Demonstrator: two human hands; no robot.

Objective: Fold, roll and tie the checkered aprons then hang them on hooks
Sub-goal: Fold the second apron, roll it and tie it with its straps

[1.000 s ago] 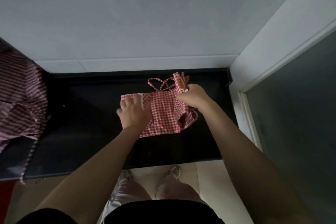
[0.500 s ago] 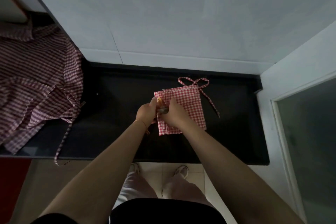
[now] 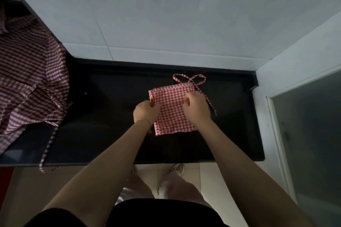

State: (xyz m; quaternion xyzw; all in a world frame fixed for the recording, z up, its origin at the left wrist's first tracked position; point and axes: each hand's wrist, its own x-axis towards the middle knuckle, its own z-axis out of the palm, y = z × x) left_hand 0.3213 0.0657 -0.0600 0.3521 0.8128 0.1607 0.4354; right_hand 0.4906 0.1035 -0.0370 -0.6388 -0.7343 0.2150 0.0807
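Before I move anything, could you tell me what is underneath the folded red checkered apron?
The folded red-and-white checkered apron lies flat on the black stone counter; both hands rest on it. Anything directly beneath the cloth is covered.

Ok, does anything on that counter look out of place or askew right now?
One thing: the heap of checkered aprons at the counter's left end has a strap trailing over the front edge, so it could snag or slide. The folded apron under both hands lies flat, its ties loose behind it.
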